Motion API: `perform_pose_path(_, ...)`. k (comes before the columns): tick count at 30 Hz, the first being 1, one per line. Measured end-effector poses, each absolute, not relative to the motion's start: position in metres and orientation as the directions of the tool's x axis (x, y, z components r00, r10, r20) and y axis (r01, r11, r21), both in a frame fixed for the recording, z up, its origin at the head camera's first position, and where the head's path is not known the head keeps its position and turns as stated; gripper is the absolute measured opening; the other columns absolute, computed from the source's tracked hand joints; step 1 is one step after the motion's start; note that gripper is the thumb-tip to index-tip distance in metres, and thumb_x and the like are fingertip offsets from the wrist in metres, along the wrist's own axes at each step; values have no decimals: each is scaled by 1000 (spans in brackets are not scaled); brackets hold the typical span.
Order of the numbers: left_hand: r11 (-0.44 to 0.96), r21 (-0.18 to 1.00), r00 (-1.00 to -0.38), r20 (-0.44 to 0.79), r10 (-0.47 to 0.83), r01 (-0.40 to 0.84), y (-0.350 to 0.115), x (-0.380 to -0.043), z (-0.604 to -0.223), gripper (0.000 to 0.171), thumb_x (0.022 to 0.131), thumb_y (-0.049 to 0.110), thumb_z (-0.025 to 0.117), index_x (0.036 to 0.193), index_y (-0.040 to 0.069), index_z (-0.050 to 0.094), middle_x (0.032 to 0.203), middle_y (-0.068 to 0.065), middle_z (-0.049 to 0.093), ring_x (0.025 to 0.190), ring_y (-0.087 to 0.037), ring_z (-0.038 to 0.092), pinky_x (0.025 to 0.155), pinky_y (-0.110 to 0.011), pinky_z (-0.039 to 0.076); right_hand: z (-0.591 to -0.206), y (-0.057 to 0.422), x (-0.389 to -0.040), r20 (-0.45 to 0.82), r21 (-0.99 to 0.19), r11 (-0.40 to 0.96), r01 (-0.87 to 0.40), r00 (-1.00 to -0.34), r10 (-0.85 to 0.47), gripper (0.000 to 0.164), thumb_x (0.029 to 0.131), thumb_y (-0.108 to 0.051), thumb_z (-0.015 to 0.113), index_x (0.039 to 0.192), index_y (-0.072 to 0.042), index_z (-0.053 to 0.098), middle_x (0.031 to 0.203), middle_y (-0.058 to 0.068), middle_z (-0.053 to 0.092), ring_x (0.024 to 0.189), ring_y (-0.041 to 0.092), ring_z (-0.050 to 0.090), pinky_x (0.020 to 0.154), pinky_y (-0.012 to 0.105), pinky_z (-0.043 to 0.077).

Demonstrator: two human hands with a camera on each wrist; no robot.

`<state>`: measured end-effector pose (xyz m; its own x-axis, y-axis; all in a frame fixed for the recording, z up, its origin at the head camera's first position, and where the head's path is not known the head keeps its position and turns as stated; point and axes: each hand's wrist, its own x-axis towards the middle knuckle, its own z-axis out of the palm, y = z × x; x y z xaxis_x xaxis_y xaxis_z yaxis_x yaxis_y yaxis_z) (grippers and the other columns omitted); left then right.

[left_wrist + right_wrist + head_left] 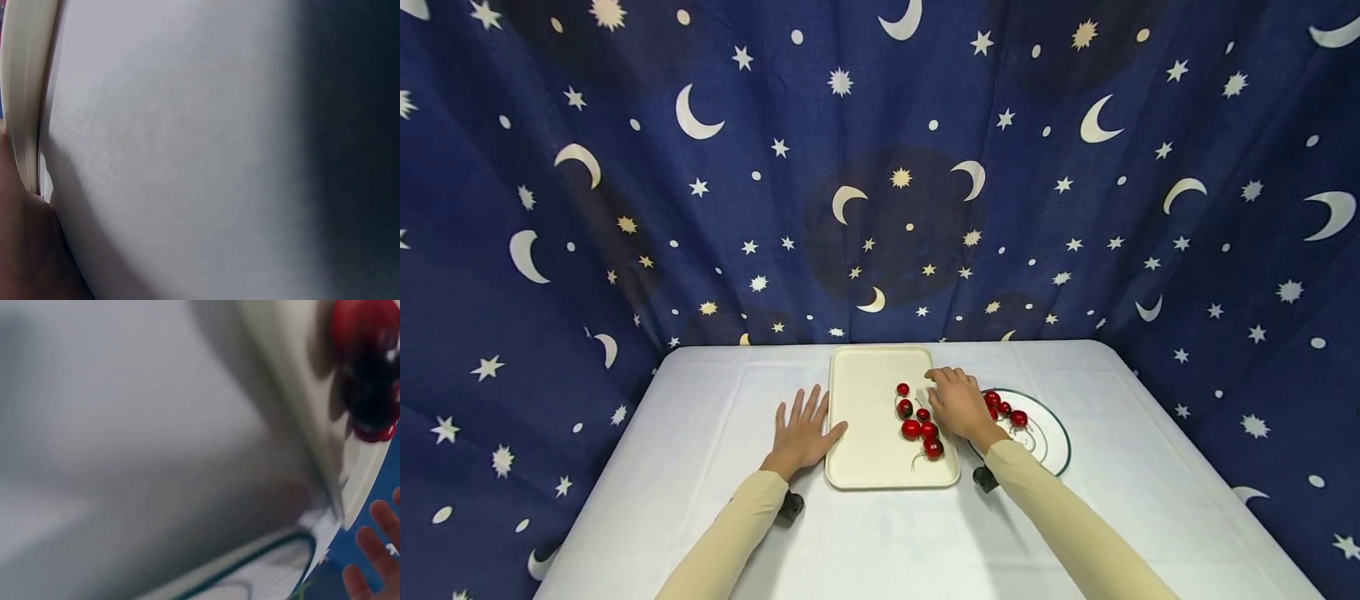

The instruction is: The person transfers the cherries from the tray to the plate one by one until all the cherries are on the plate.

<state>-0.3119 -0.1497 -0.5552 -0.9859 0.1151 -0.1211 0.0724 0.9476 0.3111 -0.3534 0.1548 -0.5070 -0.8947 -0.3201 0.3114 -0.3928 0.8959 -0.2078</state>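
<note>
Several red cherries (911,429) with thin stems lie along the right side of a cream tray (865,392). My left hand (801,437) is spread at the tray's left edge, its thumb reaching over the rim. The right hand (958,404) is over the tray's right edge, fingers slightly bent, beside the cherries. Nothing shows between those fingers (375,553) in the right wrist view. Under and behind that hand, a white plate (1056,442) with a dark green rim bears more cherries (1018,418); the hand and wrist hide its left part.
A white cloth covers the table (880,542). Behind it and at both sides hangs a dark blue curtain (880,250) with moons and stars. A small black wrist camera (985,478) sits under the right sleeve, another black camera (791,505) by the left.
</note>
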Motion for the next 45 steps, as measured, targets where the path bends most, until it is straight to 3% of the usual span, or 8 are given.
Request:
perform_pose_path(8, 949, 309, -986, -120, 113, 71, -151, -313, -554, 86, 101, 73, 27, 167, 22, 9, 177, 1, -4, 165, -30, -8, 130, -60, -6, -504, 133, -356, 278, -255, 826, -502, -856, -435, 34, 108, -25, 51, 136, -10, 62, 137, 15, 64, 127, 38, 59, 108, 60, 45)
perform_pose_path(17, 944, 322, -987, -113, 113, 71, -150, -312, -557, 85, 101, 73, 30, 167, 22, 13, 177, 0, -1, 165, -31, -6, 130, -62, -5, -504, 122, -357, 165, -299, 803, -515, -857, -489, 39, 111, -34, 43, 138, -17, 66, 154, 19, 53, 139, 43, 54, 114, 66, 39)
perform_pose_path(25, 944, 322, -987, -113, 117, 75, -148, -309, -554, 84, 101, 70, 31, 167, 21, 12, 177, -1, 0, 165, -31, -6, 130, -61, -5, -512, 120, -357, 119, -255, 830, -495, -868, -482, 43, 112, -38, 40, 130, -15, 71, 151, 11, 58, 136, 37, 57, 114, 61, 40)
perform_pose_path(33, 942, 325, -986, -111, 120, 78, -148, -308, -552, 87, 100, 73, 27, 167, 20, 11, 177, -1, -1, 165, -31, -7, 130, -61, -7, -513, 120, -359, 126, -287, 817, -500, -865, -486, 47, 112, -34, 39, 130, -4, 70, 151, 16, 57, 137, 37, 55, 121, 49, 41)
perform_pose_path(45, 935, 346, -988, -96, 122, 82, -148, -307, -551, 88, 100, 73, 29, 167, 17, 15, 177, -4, 3, 165, -33, -4, 129, -62, -6, -513, 133, -359, 237, -297, 801, -520, -852, -466, 35, 111, -27, 46, 125, -7, 71, 142, 18, 61, 131, 35, 61, 111, 49, 51)
